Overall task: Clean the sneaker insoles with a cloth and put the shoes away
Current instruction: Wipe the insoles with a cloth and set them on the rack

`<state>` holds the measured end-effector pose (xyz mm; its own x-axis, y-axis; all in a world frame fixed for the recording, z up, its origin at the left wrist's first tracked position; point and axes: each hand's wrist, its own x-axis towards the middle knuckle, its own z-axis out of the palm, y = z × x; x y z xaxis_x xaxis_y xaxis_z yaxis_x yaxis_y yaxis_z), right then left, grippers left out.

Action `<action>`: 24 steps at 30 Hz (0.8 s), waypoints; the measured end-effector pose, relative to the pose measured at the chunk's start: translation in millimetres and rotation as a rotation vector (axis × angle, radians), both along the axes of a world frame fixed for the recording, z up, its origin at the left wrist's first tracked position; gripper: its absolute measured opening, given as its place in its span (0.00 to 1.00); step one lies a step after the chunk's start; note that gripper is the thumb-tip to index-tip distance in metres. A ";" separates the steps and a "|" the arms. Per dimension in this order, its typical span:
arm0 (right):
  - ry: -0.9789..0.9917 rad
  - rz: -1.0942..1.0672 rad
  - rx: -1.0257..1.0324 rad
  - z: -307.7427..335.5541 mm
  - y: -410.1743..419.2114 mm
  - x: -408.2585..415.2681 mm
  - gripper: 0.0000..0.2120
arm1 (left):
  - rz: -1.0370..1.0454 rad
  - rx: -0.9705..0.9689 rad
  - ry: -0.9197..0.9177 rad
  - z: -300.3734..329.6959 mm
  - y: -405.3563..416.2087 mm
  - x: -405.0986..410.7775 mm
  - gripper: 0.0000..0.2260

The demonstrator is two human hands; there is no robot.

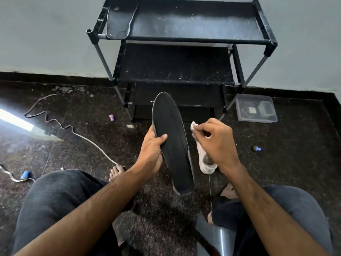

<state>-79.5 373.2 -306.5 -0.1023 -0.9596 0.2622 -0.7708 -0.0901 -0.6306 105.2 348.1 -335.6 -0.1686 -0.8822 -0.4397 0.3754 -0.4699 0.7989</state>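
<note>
My left hand (pixel 152 151) grips a dark insole (pixel 172 143) at its waist, thumb across the upper face and fingers behind, holding it lengthwise in the air above the floor (pixel 73 145), just in front of the rack (pixel 184 39). My right hand (pixel 216 143) is bunched around a white cloth (pixel 203 159), which sits just beside the insole's right edge, and I cannot tell whether they touch. To wipe well, I judge I should brace the insole firmly from behind so it does not flex away, then draw the cloth in long strokes from toe to heel, following the shallow lengthwise ridges so dirt is not pushed into them. The insole looks thin and bendy, matte black with a paler rim, rounded at the toe and narrower at the heel. The cloth is soft, crumpled and greyed in one patch, with a thread dangling. A second insole (pixel 120 17) lies at the left end of the rack's top shelf, overhanging its front edge. The shelves look like dusty black fabric on slim metal tubes.
</note>
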 end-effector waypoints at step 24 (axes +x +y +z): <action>-0.007 0.126 0.059 -1.6 9.0 14.3 0.04 | 0.084 -0.008 0.048 3.3 -4.4 0.3 0.21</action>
